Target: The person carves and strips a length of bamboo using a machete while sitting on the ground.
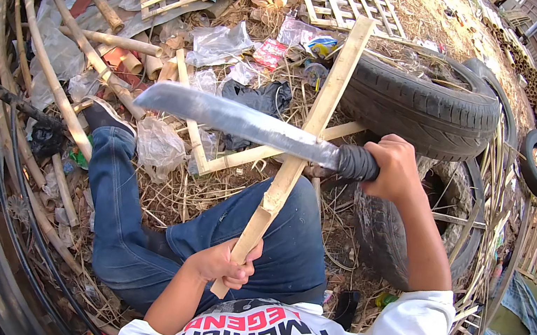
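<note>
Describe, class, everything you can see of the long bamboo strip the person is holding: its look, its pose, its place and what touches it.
The bamboo strip is a long, flat, pale yellow slat with a knobby node partway up. It tilts from the left hand, which grips it near its lower end above the lap, up and away to the right toward a black tyre. The long grey blade of a machete, held in the right hand, crosses in front of its middle. A thinner strip lies across behind it.
</note>
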Demonstrator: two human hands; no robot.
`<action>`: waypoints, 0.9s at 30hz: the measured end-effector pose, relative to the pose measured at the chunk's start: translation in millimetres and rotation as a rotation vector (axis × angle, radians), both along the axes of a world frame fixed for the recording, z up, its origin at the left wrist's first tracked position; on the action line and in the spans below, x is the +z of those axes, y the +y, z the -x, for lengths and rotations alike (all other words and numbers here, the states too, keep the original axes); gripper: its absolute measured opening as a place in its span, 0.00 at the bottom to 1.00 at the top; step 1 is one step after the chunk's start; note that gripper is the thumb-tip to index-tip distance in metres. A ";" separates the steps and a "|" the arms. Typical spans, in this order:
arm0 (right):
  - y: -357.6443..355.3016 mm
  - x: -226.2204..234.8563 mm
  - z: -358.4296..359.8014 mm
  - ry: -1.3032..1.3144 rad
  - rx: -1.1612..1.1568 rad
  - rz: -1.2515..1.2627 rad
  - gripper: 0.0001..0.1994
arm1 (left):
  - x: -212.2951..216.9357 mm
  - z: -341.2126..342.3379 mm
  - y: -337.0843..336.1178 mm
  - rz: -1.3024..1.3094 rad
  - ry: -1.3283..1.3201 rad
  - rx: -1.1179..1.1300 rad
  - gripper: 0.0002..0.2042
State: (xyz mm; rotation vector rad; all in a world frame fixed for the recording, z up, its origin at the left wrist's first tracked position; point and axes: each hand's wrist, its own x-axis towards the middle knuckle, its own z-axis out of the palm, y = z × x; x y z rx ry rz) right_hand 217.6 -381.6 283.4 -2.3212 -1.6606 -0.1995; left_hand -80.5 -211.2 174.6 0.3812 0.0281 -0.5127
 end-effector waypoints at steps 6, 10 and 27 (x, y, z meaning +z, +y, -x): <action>-6.5 -7.3 40.3 0.096 0.094 0.090 0.18 | -8.8 -12.5 -2.5 0.026 -0.034 -0.060 0.21; -0.4 6.5 -5.0 -0.057 0.105 0.027 0.15 | 0.7 0.8 -1.9 0.020 -0.066 -0.014 0.20; -30.7 43.1 -75.7 -0.066 -0.543 -0.206 0.11 | -16.4 10.9 -21.4 0.026 -0.004 -0.146 0.22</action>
